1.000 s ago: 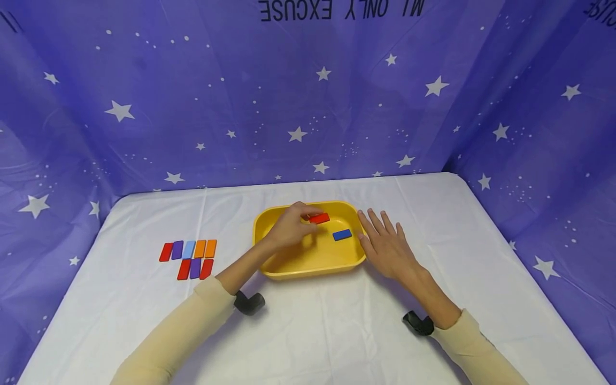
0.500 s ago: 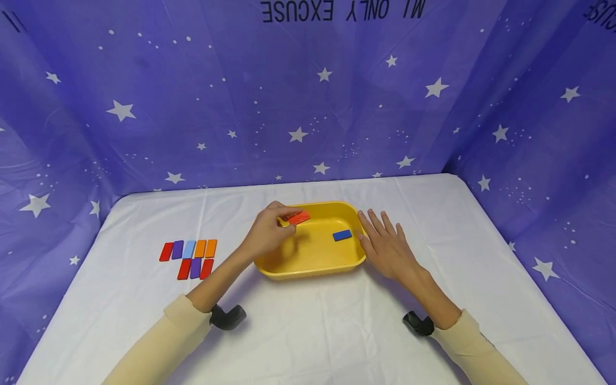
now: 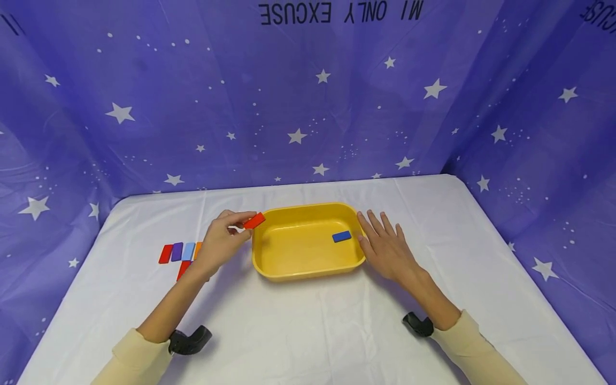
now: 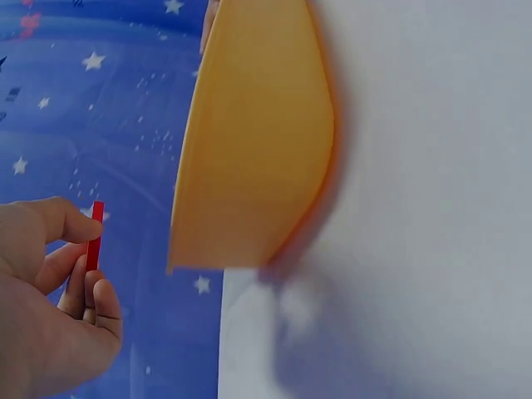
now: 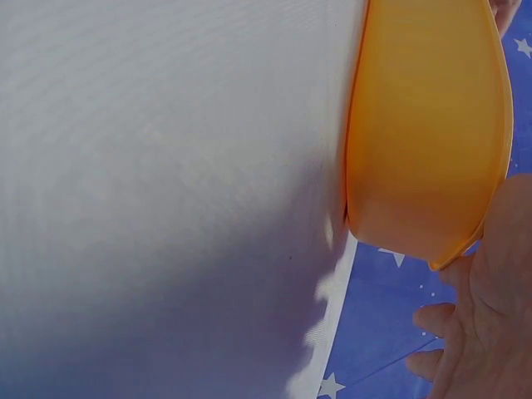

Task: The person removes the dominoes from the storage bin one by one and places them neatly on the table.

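My left hand (image 3: 222, 240) pinches a red tile (image 3: 254, 221) between thumb and fingers, just off the left end of the yellow tray (image 3: 308, 275). The left wrist view shows this red tile (image 4: 96, 236) edge-on, raised above the tabletop beside the tray wall (image 4: 249, 150). My right hand (image 3: 387, 246) lies with its fingers straight and spread, touching the tray's right rim. In the right wrist view, the right hand (image 5: 490, 307) meets the tray's corner. A single blue tile (image 3: 341, 236) lies inside the tray near its right end.
Left of the tray, several tiles lie in two rows on the white cloth, among them a red tile (image 3: 165, 254), a purple tile (image 3: 177, 252) and a light blue tile (image 3: 189, 251). My left forearm covers part of them. A purple starry curtain (image 3: 269, 107) stands behind the table.
My left hand has lifted the red tile out of the tray and carried it left past the rim, now partly covering the tile rows. My right hand has stayed at the rim.
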Available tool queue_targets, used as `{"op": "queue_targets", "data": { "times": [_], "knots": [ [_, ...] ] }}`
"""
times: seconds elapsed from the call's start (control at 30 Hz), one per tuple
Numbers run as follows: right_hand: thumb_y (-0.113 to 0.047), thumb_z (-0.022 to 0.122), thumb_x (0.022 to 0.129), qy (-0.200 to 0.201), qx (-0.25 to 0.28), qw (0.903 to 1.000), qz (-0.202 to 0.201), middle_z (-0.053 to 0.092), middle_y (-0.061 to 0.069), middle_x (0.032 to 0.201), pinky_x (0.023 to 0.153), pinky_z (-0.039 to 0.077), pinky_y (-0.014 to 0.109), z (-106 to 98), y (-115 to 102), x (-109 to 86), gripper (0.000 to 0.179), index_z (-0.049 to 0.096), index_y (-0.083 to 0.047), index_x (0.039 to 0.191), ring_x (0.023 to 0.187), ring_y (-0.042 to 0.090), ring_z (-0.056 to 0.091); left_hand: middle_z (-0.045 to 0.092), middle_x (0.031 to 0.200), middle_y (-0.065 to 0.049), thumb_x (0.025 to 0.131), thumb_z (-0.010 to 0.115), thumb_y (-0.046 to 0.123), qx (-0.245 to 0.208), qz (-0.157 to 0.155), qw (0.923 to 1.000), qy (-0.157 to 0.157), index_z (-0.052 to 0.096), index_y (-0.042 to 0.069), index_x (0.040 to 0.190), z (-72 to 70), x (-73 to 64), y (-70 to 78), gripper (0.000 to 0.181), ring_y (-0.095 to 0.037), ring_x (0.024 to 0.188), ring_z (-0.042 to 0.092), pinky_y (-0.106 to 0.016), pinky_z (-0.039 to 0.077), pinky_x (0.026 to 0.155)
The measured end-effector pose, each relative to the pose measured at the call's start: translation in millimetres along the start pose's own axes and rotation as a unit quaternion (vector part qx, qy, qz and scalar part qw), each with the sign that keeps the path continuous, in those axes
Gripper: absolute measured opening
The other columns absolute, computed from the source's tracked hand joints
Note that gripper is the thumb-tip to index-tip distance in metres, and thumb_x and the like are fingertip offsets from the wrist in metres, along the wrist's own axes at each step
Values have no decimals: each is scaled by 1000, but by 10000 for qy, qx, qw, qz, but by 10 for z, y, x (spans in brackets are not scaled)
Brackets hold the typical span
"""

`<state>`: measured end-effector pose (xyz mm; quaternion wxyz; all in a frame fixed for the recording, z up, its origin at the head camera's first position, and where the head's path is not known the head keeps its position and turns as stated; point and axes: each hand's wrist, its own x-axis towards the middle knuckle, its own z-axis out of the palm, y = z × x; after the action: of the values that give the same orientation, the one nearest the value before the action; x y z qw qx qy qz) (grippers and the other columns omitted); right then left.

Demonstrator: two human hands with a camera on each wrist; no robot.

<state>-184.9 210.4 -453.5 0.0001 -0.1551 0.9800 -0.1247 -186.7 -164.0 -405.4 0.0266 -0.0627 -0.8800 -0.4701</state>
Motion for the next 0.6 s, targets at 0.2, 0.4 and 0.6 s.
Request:
{"op": "queue_targets", "data": {
  "times": [0.2,0.4,0.6],
  "knots": [
    [-43,26,108,-54,-26,10000,23,17,14,164,111,10,69,-5,0,-3,60,16,-18,161,149,40,6,56,105,-11,91,65,6,-31,-322,9992,241,67,7,131,-236,-163,-90,39,-23,98,52,-17,44,74],
    [-43,25,108,-59,-44,10000,9,16,14,164,111,10,69,1,-1,-3,60,16,-17,161,149,41,6,54,110,-12,94,64,9,-80,-581,9977,333,63,7,135,-444,-354,-219,41,-19,88,59,-22,52,69],
    [-44,25,108,-60,-17,10000,31,16,13,164,111,9,69,-2,0,-4,60,16,-18,161,149,40,6,53,112,-12,97,63,12,95,-871,9942,628,61,4,137,-624,-531,-420,41,-18,92,52,-16,47,69]
  ]
}}
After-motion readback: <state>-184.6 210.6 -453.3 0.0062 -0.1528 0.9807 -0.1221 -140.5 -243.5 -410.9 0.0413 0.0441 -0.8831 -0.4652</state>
